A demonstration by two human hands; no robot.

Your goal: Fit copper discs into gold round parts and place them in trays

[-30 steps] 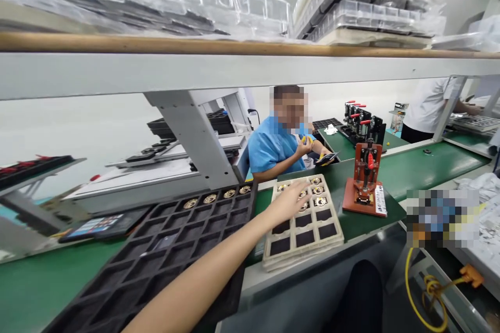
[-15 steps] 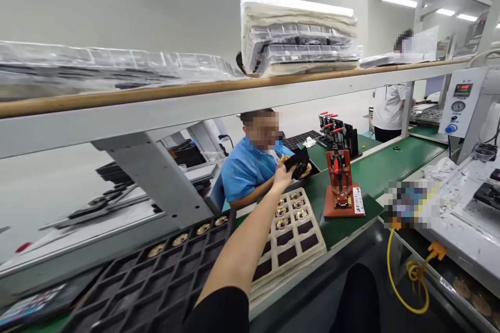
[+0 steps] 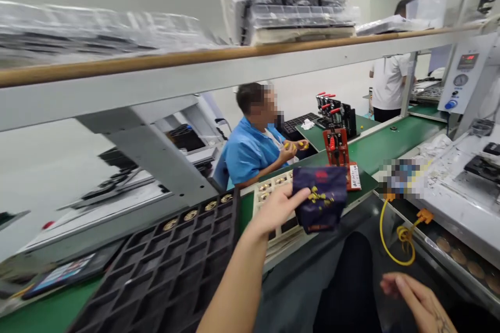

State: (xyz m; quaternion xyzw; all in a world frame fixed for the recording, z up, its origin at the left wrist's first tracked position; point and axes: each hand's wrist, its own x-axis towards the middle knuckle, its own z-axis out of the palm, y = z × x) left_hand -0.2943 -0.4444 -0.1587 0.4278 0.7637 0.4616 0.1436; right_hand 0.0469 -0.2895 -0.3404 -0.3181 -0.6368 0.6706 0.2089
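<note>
Pouch (image 3: 321,199) now in the left hand (image 3: 278,209), drawn back from the seated co-worker toward the wearer.
Half a second ago the hand reached across the desk; now its grip pinches the pouch's left edge above the beige tray (image 3: 273,195), so the hand-over looks complete. It is dark navy, glossy, crumpled, with gold and red print. The right hand (image 3: 420,302) hangs open, low, holding nothing.

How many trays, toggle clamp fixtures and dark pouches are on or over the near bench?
Black compartment tray: 1
Beige compartment tray: 1
Red toggle clamp fixture: 1
Dark pouch, held in the left hand: 1
Total: 4
</note>
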